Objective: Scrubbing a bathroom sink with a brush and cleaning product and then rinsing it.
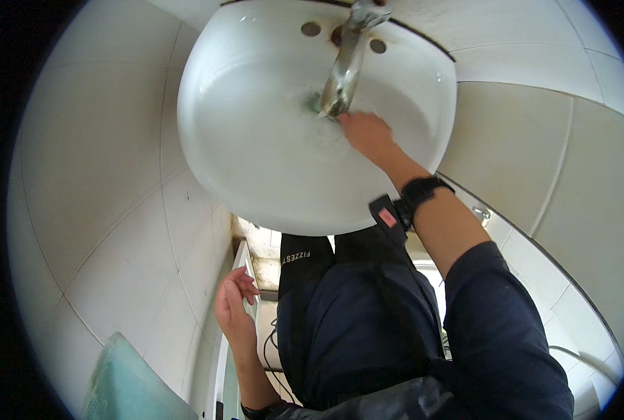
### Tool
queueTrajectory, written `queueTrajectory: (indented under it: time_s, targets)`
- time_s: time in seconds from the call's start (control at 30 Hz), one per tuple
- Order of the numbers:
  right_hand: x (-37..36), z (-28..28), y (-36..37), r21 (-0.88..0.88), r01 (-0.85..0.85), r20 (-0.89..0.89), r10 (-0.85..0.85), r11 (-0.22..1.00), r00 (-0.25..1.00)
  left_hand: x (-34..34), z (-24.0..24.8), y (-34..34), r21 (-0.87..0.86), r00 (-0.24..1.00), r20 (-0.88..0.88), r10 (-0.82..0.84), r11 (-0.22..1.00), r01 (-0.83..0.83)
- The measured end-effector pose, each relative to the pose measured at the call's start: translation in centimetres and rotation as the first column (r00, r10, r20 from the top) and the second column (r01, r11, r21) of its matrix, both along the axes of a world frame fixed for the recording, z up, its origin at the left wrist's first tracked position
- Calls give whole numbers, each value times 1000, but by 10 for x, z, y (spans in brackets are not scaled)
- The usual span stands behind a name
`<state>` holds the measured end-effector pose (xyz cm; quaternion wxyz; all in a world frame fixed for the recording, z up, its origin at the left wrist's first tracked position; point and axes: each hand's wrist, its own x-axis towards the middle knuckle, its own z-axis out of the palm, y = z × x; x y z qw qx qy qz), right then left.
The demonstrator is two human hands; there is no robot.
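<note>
My right hand (369, 134) reaches into the white washbasin (256, 175), its fingers bent in beside the mouth of the metal tap (345, 73). The spout hides the fingertips, so I cannot make out what they hold. A blurred green patch (314, 103) shows just left of the spout, where the water in the bowl looks stirred. Away from the basin, at the lower left, my left hand (235, 304) hangs with its fingers loosely curled and apart, holding nothing.
A black wrist strap with a small box (387, 215) is on my right forearm. Tiled walls (109, 161) close in on both sides. A pale green translucent panel (130, 381) stands at the lower left, and a thin dark cable (273, 360) hangs by my leg.
</note>
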<state>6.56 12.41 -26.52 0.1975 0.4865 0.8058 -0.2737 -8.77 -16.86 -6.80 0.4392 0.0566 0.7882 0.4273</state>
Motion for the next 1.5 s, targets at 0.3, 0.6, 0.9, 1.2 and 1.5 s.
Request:
queueTrajectory:
  time_s: [0.3,0.6,0.9,1.2,1.5]
  targets:
    - [78,54,-42,-255,204,171,-163,945,972,-8,32,204,98,717,-487,-499,785,612]
    - [88,75,-47,-186,232,-26,-240,955,970,16,42,355,-400,107,-737,-668,557,728]
    - [31,74,-47,-225,284,-301,-343,932,890,16,37,369,-619,-50,-639,-768,475,625]
    - [-47,76,-17,-317,312,-276,-402,896,873,11,33,366,-536,35,-688,-725,541,648]
    - [-49,76,1,-218,199,-443,-279,955,852,-33,-56,260,297,920,-334,-205,903,309]
